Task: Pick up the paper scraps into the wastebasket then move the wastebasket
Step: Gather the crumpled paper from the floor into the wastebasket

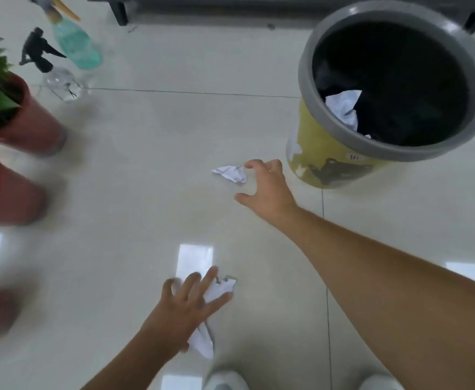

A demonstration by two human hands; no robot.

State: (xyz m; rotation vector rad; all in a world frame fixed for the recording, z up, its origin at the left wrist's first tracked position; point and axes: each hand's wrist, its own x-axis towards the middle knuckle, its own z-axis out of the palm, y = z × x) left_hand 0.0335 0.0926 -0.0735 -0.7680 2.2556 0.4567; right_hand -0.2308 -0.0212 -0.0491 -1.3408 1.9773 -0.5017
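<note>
A yellow wastebasket with a grey rim and black liner stands on the floor at the upper right; a crumpled white paper lies inside it. A small crumpled paper scrap lies on the tiles left of the basket. My right hand hovers just right of that scrap, fingers spread, its fingertips beside the scrap's right edge. Lower down, my left hand lies with spread fingers on top of a larger white paper scrap, which sticks out above and below the palm.
Two red plant pots with green leaves stand at the left, a third blurred one below. Two spray bottles sit at the upper left. A dark furniture base runs along the top. My white shoes show at the bottom.
</note>
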